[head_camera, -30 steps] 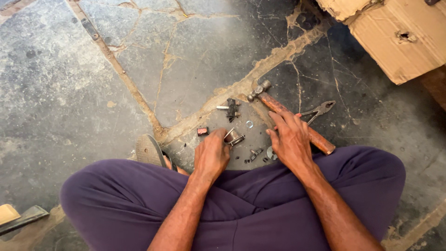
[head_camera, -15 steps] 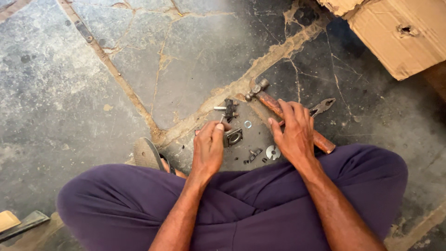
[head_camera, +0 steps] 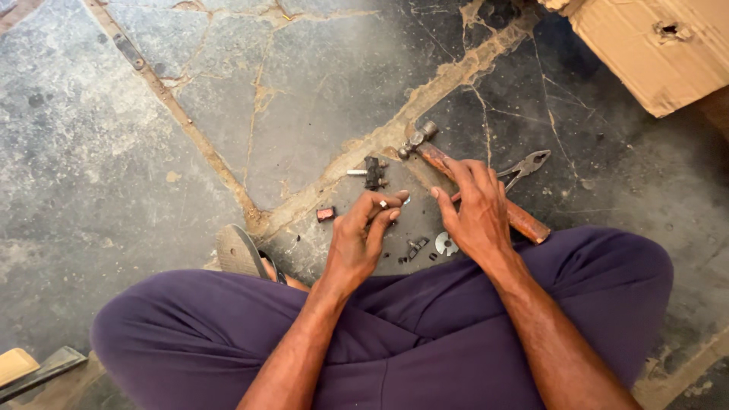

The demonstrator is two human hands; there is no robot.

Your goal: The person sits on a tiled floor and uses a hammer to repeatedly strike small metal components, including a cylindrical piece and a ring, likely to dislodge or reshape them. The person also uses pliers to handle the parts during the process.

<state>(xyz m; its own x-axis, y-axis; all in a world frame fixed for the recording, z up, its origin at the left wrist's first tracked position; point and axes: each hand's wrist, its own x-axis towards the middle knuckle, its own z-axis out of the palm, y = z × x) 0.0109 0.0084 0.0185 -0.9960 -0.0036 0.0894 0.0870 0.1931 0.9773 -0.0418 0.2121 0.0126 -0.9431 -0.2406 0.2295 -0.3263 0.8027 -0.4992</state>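
Observation:
I sit cross-legged on a stone floor in purple trousers. My left hand [head_camera: 363,237] is raised a little above the floor and pinches a small silvery metal part [head_camera: 383,203] between thumb and fingertips. My right hand [head_camera: 474,209] lies flat with fingers spread over the wooden handle of a hammer [head_camera: 528,222], whose metal head [head_camera: 418,141] points away from me. Pliers [head_camera: 525,165] lie just right of that hand. A black metal piece [head_camera: 373,173], a round washer [head_camera: 446,244] and small dark bits [head_camera: 414,248] lie between my hands.
A small reddish block [head_camera: 325,214] lies left of my left hand. A sandal [head_camera: 238,254] sits by my left knee. A torn cardboard box [head_camera: 653,53] stands at the top right. A wooden-handled tool [head_camera: 34,370] lies at the bottom left.
My left hand has come up off the loose parts with a small piece pinched in its fingers. My right hand has slid slightly, still resting on the hammer handle.

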